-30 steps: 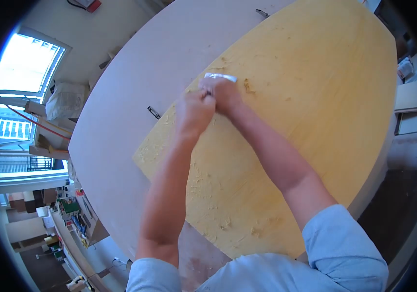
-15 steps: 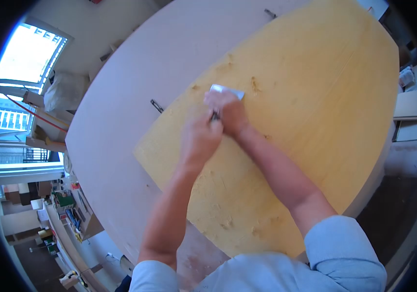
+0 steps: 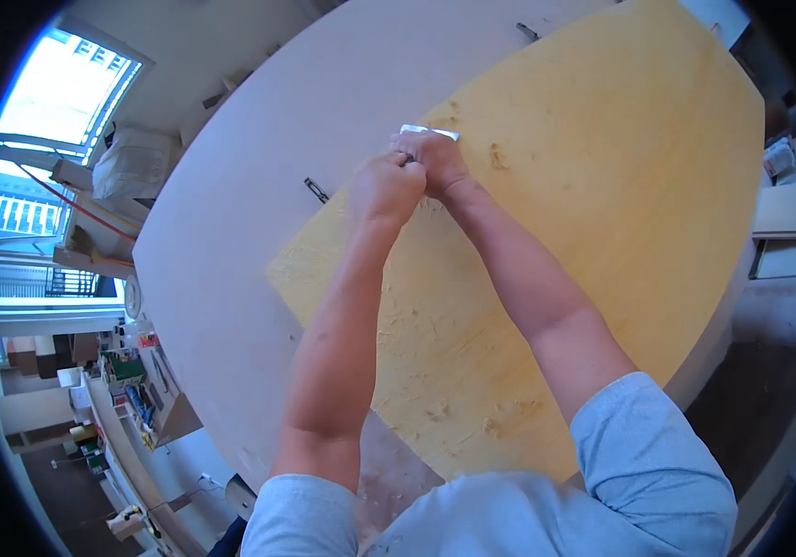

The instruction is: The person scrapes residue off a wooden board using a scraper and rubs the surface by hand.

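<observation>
A large yellow sheet (image 3: 602, 213) lies flat across a pale tabletop (image 3: 231, 176), with small curled shavings or crumbs scattered on it. My right hand (image 3: 435, 160) is closed round a hand scraper with a wide, shiny blade (image 3: 415, 129), near the far left edge of the sheet. Pressed against it, my left hand (image 3: 387, 188) is also closed, apparently on the handle end; a dark bit shows between the two hands. Most of the handle is hidden by my fingers. Both arms reach out straight.
One metal clip (image 3: 316, 190) sits at the sheet's left edge and another metal clip (image 3: 528, 32) at its far edge. Clumps of residue (image 3: 498, 156) lie right of the blade. A cluttered shelf (image 3: 143, 399) stands at left, white boards (image 3: 782, 212) at right.
Both hands and the scraper have moved forward, away from my body, toward the sheet's far left edge. My arms are straighter, and the view has shifted slightly.
</observation>
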Action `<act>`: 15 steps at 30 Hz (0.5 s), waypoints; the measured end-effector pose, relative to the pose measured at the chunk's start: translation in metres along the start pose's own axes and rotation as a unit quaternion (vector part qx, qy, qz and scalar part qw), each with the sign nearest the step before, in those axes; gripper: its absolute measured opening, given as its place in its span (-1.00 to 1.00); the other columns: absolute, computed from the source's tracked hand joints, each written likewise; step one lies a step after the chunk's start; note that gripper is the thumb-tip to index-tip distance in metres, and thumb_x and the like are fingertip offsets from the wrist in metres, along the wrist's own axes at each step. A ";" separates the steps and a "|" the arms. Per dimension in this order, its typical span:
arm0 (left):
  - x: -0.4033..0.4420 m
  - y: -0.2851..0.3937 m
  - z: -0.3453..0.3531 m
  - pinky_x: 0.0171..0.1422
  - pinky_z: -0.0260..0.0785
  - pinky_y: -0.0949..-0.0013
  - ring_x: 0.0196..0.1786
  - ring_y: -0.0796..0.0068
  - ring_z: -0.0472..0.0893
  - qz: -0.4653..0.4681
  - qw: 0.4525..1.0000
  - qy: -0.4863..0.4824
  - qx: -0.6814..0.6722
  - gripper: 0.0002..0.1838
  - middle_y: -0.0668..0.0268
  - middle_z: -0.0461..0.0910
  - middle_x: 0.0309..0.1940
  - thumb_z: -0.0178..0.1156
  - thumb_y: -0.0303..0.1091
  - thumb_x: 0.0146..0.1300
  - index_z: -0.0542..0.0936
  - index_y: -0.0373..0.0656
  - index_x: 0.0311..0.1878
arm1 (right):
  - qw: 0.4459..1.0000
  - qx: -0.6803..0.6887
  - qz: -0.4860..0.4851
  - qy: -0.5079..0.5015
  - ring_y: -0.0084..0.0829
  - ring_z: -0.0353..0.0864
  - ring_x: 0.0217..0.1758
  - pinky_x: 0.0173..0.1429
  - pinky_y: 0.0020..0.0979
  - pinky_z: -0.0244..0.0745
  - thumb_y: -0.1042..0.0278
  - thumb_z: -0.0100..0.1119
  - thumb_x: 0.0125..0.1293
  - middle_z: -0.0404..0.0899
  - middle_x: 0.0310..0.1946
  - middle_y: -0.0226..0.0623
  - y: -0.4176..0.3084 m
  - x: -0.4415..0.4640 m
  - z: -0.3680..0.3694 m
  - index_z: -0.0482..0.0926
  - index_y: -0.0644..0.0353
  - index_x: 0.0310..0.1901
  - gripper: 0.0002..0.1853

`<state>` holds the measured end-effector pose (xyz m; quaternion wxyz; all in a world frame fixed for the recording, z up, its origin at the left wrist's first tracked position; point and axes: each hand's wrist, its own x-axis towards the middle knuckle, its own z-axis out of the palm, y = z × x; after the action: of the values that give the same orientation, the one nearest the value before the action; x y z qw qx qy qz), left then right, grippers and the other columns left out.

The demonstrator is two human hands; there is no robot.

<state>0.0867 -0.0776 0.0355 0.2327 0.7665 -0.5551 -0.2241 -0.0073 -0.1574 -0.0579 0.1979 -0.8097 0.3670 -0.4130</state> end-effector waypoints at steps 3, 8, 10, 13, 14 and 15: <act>-0.022 0.002 -0.012 -0.11 0.53 0.22 -0.28 0.20 0.76 -0.007 0.998 -0.067 -0.007 -0.63 -0.10 0.72 -0.34 0.19 -0.17 0.25 0.78 -0.17 -0.02 | 0.999 -0.008 0.020 0.026 -0.02 0.69 -0.20 -0.15 -0.07 0.57 0.22 0.28 0.12 0.65 -0.37 -0.16 -0.017 -0.028 -0.003 0.60 0.05 -0.39 -0.87; -0.083 -0.022 0.009 -0.03 0.56 0.06 -0.23 -0.03 0.74 0.017 1.000 -0.007 0.006 -0.65 -0.09 0.72 -0.31 0.15 -0.15 0.25 0.78 -0.15 -0.11 | 0.996 -0.020 -0.047 0.069 -0.03 0.69 -0.15 -0.11 -0.10 0.56 0.29 0.26 0.17 0.68 -0.29 -0.13 -0.035 -0.077 -0.004 0.63 0.12 -0.31 -0.88; -0.058 -0.017 0.010 -0.03 0.56 0.03 -0.24 -0.05 0.73 -0.026 0.999 -0.027 -0.004 -0.65 -0.09 0.72 -0.31 0.15 -0.16 0.25 0.78 -0.17 -0.13 | 0.999 -0.014 -0.033 0.017 -0.01 0.69 -0.15 -0.10 -0.10 0.56 0.29 0.27 0.18 0.69 -0.27 -0.12 -0.019 -0.056 0.001 0.63 0.14 -0.31 -0.87; -0.005 0.005 0.004 -0.14 0.53 0.12 -0.32 0.13 0.74 -0.027 0.999 -0.019 -0.004 -0.65 -0.10 0.71 -0.36 0.19 -0.19 0.25 0.77 -0.24 -0.09 | 0.999 0.004 0.024 -0.040 0.03 0.68 -0.16 -0.11 -0.06 0.57 0.25 0.31 0.14 0.69 -0.30 -0.11 0.008 -0.004 -0.001 0.60 0.14 -0.36 -0.83; 0.002 0.004 0.008 -0.13 0.54 0.10 -0.32 0.10 0.74 -0.005 1.000 0.012 0.007 -0.65 -0.11 0.71 -0.35 0.19 -0.19 0.26 0.77 -0.24 -0.09 | 0.997 0.026 0.043 -0.050 0.04 0.68 -0.17 -0.11 -0.06 0.57 0.25 0.31 0.15 0.68 -0.30 -0.10 0.013 0.002 -0.001 0.60 0.14 -0.36 -0.84; 0.006 0.004 0.012 -0.12 0.54 0.09 -0.32 0.07 0.73 0.015 0.999 0.038 0.018 -0.64 -0.11 0.71 -0.34 0.19 -0.19 0.26 0.77 -0.25 -0.08 | 0.997 0.039 0.050 -0.045 0.04 0.68 -0.16 -0.11 -0.06 0.57 0.25 0.31 0.15 0.68 -0.30 -0.10 0.013 0.002 -0.003 0.61 0.14 -0.35 -0.84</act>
<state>0.0785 -0.0860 0.0276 0.2431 0.7700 -0.5613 -0.1817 -0.0147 -0.1674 -0.0636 0.2654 -0.7999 0.3813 -0.3799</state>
